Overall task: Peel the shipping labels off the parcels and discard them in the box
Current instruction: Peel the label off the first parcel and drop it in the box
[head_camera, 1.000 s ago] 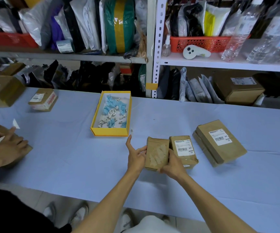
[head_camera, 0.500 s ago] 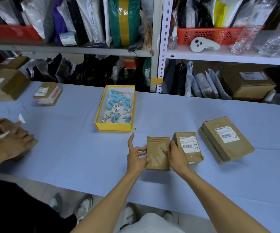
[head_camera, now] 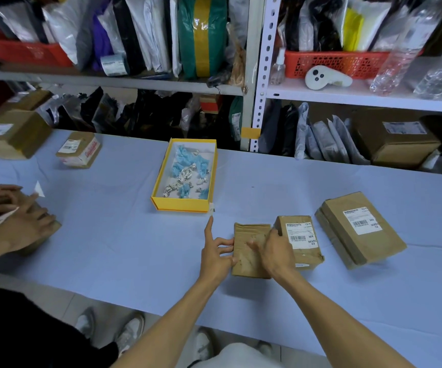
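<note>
A brown parcel with no label [head_camera: 249, 254] lies flat on the pale blue table. My left hand [head_camera: 215, 252] touches its left edge with straight fingers, index finger pointing away from me. My right hand [head_camera: 274, 251] grips its right edge, thumb on top. Touching its right side is a second parcel [head_camera: 308, 254] with a white barcode label [head_camera: 300, 233]. A larger labelled parcel [head_camera: 360, 232] lies further right. The yellow box [head_camera: 182, 207], open and holding several crumpled blue and white labels, stands just beyond my left hand. A small white scrap [head_camera: 211, 209] sits at its near right corner.
At the left another person's hands [head_camera: 15, 221] work on a parcel with a white label lifted. More labelled parcels [head_camera: 80, 151] lie at the far left. Shelves [head_camera: 257, 83] packed with mailers, baskets and bottles stand behind the table. The table's front edge is near me.
The label-free parcel, held tilted up a second ago, now lies flat on the table. Both my hands came down with it and stay on its edges.
</note>
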Demonstrator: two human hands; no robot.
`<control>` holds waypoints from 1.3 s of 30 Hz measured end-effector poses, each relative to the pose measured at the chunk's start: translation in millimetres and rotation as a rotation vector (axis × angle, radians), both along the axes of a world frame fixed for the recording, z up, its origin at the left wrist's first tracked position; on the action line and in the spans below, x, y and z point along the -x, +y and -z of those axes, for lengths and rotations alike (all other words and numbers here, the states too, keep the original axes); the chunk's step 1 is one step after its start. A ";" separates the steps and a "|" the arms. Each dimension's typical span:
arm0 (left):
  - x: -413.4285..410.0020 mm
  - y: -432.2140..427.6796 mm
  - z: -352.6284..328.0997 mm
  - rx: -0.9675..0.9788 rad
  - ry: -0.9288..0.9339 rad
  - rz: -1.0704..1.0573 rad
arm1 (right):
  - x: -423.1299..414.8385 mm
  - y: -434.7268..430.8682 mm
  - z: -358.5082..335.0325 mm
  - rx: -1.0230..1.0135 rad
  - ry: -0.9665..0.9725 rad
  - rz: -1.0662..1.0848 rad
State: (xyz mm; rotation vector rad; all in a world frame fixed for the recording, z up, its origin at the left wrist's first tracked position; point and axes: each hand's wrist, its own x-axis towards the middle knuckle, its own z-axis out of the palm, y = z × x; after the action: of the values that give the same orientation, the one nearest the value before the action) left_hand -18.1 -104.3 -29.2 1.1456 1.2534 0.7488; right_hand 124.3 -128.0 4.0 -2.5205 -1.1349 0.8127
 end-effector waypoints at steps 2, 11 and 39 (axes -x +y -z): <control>-1.6 0.2 -2.7 -0.011 -0.001 -0.003 | -2.0 2.3 0.6 -0.030 0.008 0.019; -7.8 4.3 -4.5 0.009 0.030 -0.026 | -7.7 -9.6 1.3 0.004 0.123 -0.147; -54.7 70.5 -5.4 0.035 0.093 -0.032 | -35.6 49.1 5.3 -0.040 0.137 0.051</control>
State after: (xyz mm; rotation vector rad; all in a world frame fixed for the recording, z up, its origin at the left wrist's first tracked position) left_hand 36.6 -33.8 -23.9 1.1448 1.3606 0.7017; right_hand 159.9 -78.8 -1.2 -2.4101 -1.0280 0.9234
